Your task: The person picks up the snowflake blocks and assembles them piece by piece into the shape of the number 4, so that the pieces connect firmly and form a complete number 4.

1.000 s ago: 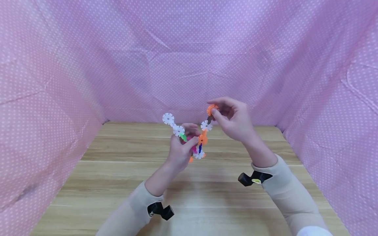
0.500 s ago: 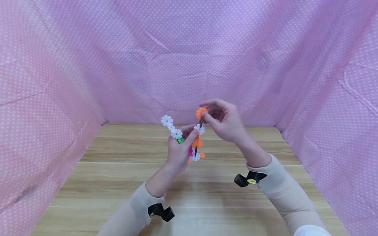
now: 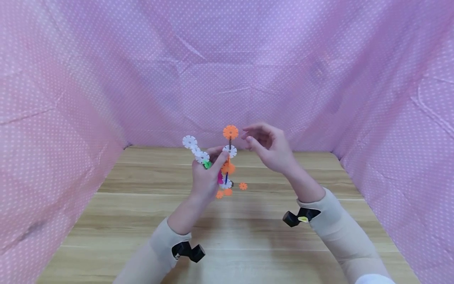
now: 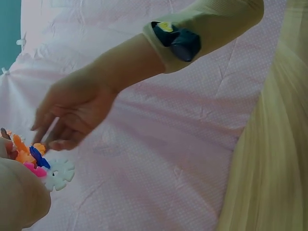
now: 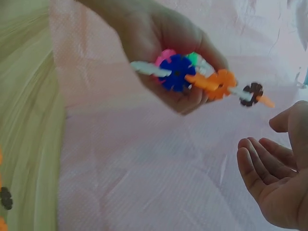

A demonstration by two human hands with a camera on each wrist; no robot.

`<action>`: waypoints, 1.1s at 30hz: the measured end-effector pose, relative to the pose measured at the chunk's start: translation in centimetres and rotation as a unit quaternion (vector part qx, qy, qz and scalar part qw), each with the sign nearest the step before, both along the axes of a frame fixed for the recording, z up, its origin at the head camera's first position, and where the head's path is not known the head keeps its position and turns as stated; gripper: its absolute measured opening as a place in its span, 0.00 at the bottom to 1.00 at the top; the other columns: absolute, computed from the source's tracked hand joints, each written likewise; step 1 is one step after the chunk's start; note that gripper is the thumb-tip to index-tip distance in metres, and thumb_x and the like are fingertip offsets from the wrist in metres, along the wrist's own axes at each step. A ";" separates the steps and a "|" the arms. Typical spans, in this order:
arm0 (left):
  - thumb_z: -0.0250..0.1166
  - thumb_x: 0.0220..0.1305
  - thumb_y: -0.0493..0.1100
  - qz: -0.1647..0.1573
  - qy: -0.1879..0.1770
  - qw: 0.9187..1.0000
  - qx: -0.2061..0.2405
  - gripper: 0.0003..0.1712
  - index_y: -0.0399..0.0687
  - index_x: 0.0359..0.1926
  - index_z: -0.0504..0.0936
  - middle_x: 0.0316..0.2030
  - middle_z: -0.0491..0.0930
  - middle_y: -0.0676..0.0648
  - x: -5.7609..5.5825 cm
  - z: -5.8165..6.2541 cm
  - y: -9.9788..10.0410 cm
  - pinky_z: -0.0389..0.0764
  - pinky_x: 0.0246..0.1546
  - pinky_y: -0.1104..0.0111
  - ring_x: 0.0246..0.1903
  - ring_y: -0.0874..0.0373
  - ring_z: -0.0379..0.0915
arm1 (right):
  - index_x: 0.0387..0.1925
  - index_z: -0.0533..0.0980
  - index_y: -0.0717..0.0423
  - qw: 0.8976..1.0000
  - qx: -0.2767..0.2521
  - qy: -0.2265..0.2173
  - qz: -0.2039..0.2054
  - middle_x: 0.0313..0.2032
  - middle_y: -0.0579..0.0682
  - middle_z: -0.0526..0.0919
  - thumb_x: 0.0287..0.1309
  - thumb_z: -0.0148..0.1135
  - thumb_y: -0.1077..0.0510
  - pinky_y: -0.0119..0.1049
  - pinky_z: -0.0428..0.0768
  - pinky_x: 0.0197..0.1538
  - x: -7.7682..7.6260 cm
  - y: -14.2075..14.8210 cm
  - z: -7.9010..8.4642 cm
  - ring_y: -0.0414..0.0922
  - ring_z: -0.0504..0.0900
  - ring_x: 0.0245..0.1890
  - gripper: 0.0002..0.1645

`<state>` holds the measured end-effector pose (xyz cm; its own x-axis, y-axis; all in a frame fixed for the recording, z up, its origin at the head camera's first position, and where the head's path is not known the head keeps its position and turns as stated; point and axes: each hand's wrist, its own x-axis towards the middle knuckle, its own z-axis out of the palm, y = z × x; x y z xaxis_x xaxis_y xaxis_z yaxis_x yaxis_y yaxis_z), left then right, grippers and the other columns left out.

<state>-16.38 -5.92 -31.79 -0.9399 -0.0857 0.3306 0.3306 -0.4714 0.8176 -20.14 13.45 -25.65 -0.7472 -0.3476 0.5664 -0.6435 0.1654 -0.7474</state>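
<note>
My left hand (image 3: 205, 175) grips a branching chain of slotted plastic snowflake discs above the table. One branch ends upper left in white discs (image 3: 189, 142) above a green disc (image 3: 207, 165). The other stands upright, topped by an orange disc (image 3: 230, 132) over a dark brown disc (image 5: 251, 94) seen edge-on from the head. Below come white, orange, a blue disc (image 5: 177, 72) and another white one; a pink disc (image 3: 220, 177) shows beside the thumb. My right hand (image 3: 271, 148) is just right of the top orange disc, apart from it, fingers loosely curved around nothing.
Small orange discs (image 3: 242, 185) and a dark disc (image 5: 6, 198) lie on the wooden table (image 3: 142, 221) beneath the chain. Pink dotted cloth (image 3: 227, 71) encloses the back and both sides. Black wrist cameras (image 3: 291, 219) sit on both sleeves.
My right hand moved left with the top orange disc between its fingertips, then let go of it. My left hand shifted slightly left, and the right-hand branch now stands more upright.
</note>
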 end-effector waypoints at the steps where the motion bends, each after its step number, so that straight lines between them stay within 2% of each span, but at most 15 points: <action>1: 0.66 0.71 0.30 0.001 -0.001 1.000 0.005 0.11 0.50 0.42 0.89 0.37 0.88 0.54 -0.1 0.1 -0.3 0.89 0.39 0.79 0.37 0.61 0.82 | 0.54 0.81 0.69 1.000 0.008 -0.008 -0.006 0.45 0.64 0.88 0.69 0.64 0.70 0.28 0.92 0.43 -0.2 0.2 -0.4 0.39 0.87 0.37 0.14; 7: 0.65 0.71 0.28 0.004 0.008 1.000 0.028 0.16 0.54 0.39 0.91 0.34 0.88 0.54 -0.2 0.7 -1.4 0.88 0.35 0.80 0.34 0.63 0.81 | 0.48 0.85 0.64 0.996 0.085 -0.030 -0.027 0.42 0.59 0.90 0.68 0.67 0.68 0.28 0.90 0.41 -2.1 0.7 -4.0 0.45 0.88 0.37 0.09; 11: 0.65 0.70 0.27 0.008 0.025 0.999 0.020 0.17 0.55 0.39 0.91 0.34 0.88 0.55 -0.1 0.9 -1.7 0.87 0.34 0.81 0.33 0.64 0.81 | 0.46 0.86 0.61 0.989 0.145 -0.028 -0.033 0.40 0.56 0.91 0.68 0.67 0.67 0.35 0.92 0.42 -3.5 0.5 -6.9 0.45 0.88 0.37 0.07; 18: 0.66 0.69 0.27 0.018 0.046 0.998 -0.035 0.18 0.58 0.38 0.90 0.34 0.89 0.57 0.3 0.8 -1.7 0.87 0.34 0.80 0.33 0.65 0.82 | 0.48 0.87 0.58 0.958 0.282 -0.038 -0.026 0.44 0.55 0.92 0.71 0.65 0.63 0.40 0.94 0.49 -5.5 -0.3 -12.3 0.43 0.88 0.42 0.09; 24: 0.66 0.69 0.25 0.019 0.061 0.997 -0.045 0.19 0.57 0.39 0.90 0.35 0.90 0.58 0.4 0.8 -1.6 0.85 0.34 0.81 0.33 0.65 0.81 | 0.53 0.86 0.60 0.942 0.329 -0.069 -0.010 0.51 0.55 0.90 0.70 0.62 0.66 0.46 0.92 0.55 -6.4 -1.8 -15.5 0.50 0.87 0.49 0.14; 29: 0.65 0.68 0.25 0.014 0.067 0.997 -0.037 0.20 0.57 0.39 0.90 0.37 0.90 0.57 0.4 0.8 -1.5 0.86 0.36 0.81 0.35 0.65 0.82 | 0.53 0.86 0.58 0.927 0.376 -0.017 0.007 0.53 0.53 0.91 0.65 0.63 0.71 0.48 0.91 0.61 -6.8 -2.9 -17.4 0.53 0.88 0.56 0.18; 33: 0.66 0.68 0.25 0.013 0.066 0.997 -0.038 0.19 0.57 0.40 0.91 0.38 0.90 0.57 0.4 0.8 -1.4 0.87 0.37 0.80 0.37 0.65 0.83 | 0.45 0.87 0.58 0.917 0.395 0.047 0.029 0.42 0.52 0.90 0.61 0.62 0.75 0.41 0.91 0.51 -7.1 -3.4 -18.5 0.47 0.86 0.44 0.16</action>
<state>-15.95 -7.35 -30.98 -0.8858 -0.0796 0.4572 0.4485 -0.4000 0.7993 -27.25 10.05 -44.14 -0.6749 -0.7155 0.1805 -0.7240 0.5946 -0.3497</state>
